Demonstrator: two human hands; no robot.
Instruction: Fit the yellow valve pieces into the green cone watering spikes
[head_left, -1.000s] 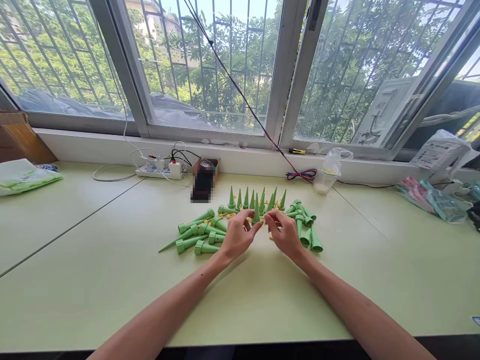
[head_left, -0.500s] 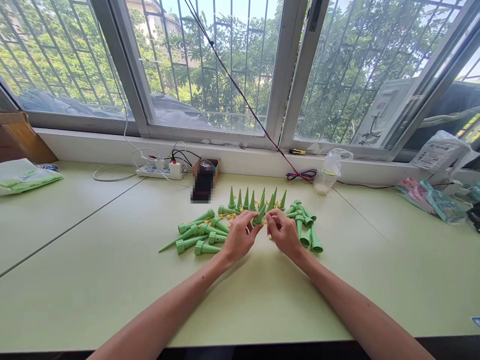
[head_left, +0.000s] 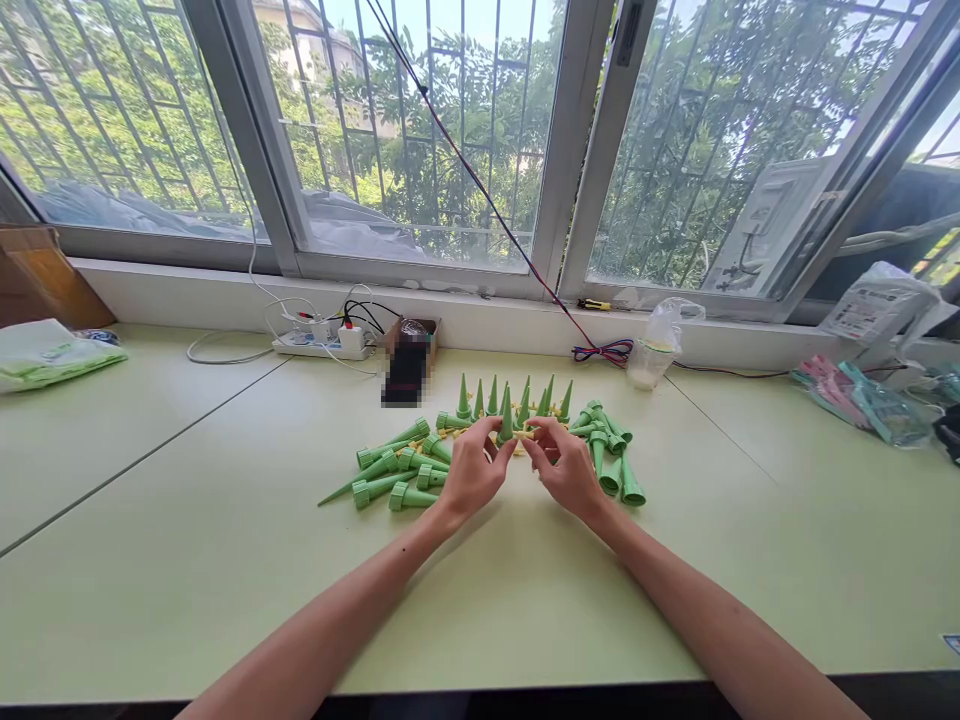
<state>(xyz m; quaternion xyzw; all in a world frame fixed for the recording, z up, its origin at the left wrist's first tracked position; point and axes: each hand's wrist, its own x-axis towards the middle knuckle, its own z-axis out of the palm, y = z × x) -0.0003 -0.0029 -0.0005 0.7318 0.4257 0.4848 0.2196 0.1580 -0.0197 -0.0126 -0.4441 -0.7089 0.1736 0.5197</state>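
Observation:
Between the thumb and fingers of my left hand [head_left: 476,468] a green plastic cone spike [head_left: 507,414] is held upright, point up. My right hand [head_left: 564,462] pinches a small yellow plastic piece [head_left: 523,435] against the side of the spike's base; whether it sits inside the base I cannot tell. Behind my hands stand several upright green cones [head_left: 550,396] with small yellow pieces around them. More green spikes with ribbed caps [head_left: 382,488] lie to the left of my left hand. On the right, by my right hand, is another group of green spikes [head_left: 632,482].
Along the back are a power strip [head_left: 322,345], a small box with a blurred dark object [head_left: 406,372], a cable bundle [head_left: 606,351] and a plastic cup in a bag [head_left: 651,362]. Plastic bags [head_left: 862,395] lie far right, and a green-white packet [head_left: 52,355] far left.
The green spike in my left hand has gone from tilted to upright and shifted slightly left. My right hand has moved in, bringing the yellow piece against its base.

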